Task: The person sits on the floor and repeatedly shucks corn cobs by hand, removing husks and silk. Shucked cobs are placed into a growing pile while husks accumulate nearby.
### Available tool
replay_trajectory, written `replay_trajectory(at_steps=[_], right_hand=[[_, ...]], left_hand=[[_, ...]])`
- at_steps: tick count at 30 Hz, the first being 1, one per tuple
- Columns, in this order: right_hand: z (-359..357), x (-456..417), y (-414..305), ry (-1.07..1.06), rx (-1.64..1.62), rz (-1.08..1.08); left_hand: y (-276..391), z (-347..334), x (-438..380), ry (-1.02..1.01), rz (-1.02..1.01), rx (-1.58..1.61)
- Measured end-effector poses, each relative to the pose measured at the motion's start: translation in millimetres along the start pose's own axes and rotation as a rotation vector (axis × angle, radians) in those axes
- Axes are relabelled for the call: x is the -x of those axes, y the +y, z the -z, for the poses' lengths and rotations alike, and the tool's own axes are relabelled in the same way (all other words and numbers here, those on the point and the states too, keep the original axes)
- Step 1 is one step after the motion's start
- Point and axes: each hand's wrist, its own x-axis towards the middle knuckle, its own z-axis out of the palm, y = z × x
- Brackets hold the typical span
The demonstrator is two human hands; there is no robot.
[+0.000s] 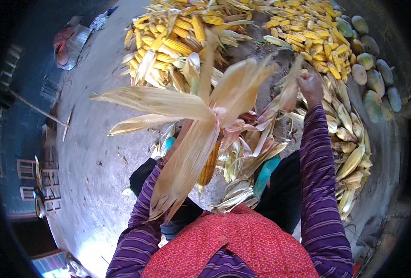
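Before my chest an ear of corn (210,163) hangs with its yellow cob pointing down towards me. Its dry husk leaves (191,146) are peeled back and fan out widely. My left hand (186,129) supports the ear from behind; the leaves cover most of this hand, so its fingers are hidden. Farther out on the right, my right hand (310,87) is closed in a fist on a pale strip of husk (290,92), slightly blurred. Loose husks (242,153), some tinged pink, lie on the floor between my legs.
Husked cobs (181,45) mixed with husks are heaped ahead; another pile of yellow cobs (313,33) lies beyond to the right. Unhusked ears (348,149) are heaped beside my right arm. Several green gourds (374,81) sit at far right. Wooden chairs (49,180) stand at left.
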Motion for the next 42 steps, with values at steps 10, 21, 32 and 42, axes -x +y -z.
replay_trajectory(at_steps=[10, 21, 32, 42], right_hand=[[30, 138, -164, -0.135, -0.171, 1.086], [17, 151, -183, -0.219, -0.547, 1.118], [-8, 161, -199, -0.381, -1.078, 0.640], [10, 157, -200, -0.740, -1.699, 0.205]], left_hand=[[17, -2, -30, 0.165, -0.242, -0.602], [-45, 29, -10, -0.062, -0.167, -0.166], [-16, -30, -40, 0.065, -0.170, -0.402], [18, -34, -41, -0.137, 0.161, 0.131]])
